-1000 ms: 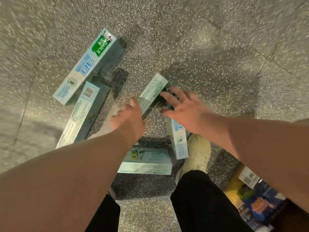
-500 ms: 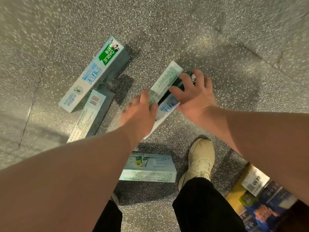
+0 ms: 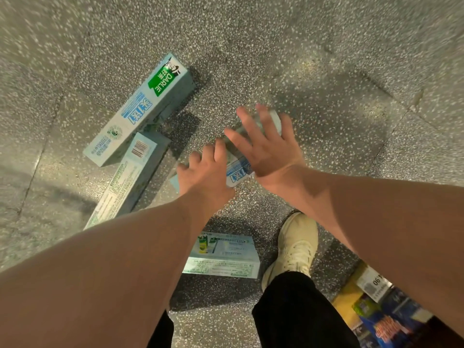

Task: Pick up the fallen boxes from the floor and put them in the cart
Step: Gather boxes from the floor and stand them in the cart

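1. now both bare hands are low over the speckled floor (image 3: pixel 326 59), and one light blue box (image 3: pixel 238 172) is between them.
2. the left hand (image 3: pixel 203 169) is curled around the near end of this held box, with its fingers (image 3: pixel 194 156) bent over the edge.
3. the right hand (image 3: pixel 266 144) lies on the far part of the same box with the fingers (image 3: pixel 248 121) spread wide and flat; it presses on the box, but i cannot tell if it really grips it, because the hand is blurred.
4. three more boxes are on the floor. the darlie box (image 3: pixel 140 111) with the green label lies to the left, at an angle.
5. the barcode box (image 3: pixel 130 177) lies just beside it, and its upper end touches the darlie box or comes very close to it.
6. the fourth box (image 3: pixel 223 257) lies flat nearer to the person, partly hidden under the left forearm, close to the cream shoe (image 3: pixel 296 242).
7. at the bottom right corner, a shelf edge with a price tag (image 3: pixel 371 282) and colourful packages (image 3: pixel 384 327) is visible.
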{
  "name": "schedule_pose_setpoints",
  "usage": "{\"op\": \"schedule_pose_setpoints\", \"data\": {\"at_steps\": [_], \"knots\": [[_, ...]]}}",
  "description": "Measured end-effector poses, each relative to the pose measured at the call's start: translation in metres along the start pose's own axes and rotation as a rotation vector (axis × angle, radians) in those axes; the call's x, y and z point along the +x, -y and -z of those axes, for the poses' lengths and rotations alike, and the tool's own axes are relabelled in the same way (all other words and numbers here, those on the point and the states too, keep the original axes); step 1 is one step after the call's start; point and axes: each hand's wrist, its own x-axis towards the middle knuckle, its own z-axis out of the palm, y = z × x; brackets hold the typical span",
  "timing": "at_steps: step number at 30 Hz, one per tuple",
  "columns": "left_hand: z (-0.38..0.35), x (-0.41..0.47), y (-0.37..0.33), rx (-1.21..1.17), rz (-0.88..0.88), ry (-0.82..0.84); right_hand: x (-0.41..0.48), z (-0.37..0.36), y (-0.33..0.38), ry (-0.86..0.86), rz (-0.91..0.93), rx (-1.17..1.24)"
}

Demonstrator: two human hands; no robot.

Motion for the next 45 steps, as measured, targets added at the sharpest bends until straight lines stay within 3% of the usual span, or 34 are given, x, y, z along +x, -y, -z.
{"op": "schedule_pose_setpoints", "data": {"at_steps": [15, 23, 26, 29, 33, 37, 45], "knots": [[-0.011, 0.006, 0.007, 0.196, 0.055, -0.020, 0.016, 0.001, 0.007, 0.064, 0.091, -0.075], [0.064, -0.058, 0.021, 0.227, -0.100, -0.033, -0.028, 0.077, 0.014, 0.051, 0.084, -0.044], [0.130, -0.106, 0.020, 0.282, -0.160, -0.017, -0.063, 0.149, 0.015, -0.002, 0.085, -0.054], [0.206, -0.176, 0.023, 0.304, -0.219, -0.084, -0.115, 0.240, 0.025, 0.054, 0.048, -0.094], [0.319, -0.295, 0.036, 0.337, -0.259, -0.212, -0.196, 0.377, 0.056, -0.123, -0.049, -0.069], [0.419, -0.425, 0.056, 0.357, -0.282, -0.312, -0.286, 0.520, 0.103, -0.151, -0.057, -0.057], [0.542, -0.646, 0.101, 0.383, -0.287, -0.577, -0.430, 0.733, 0.193, -0.321, 0.028, -0.140]]}}
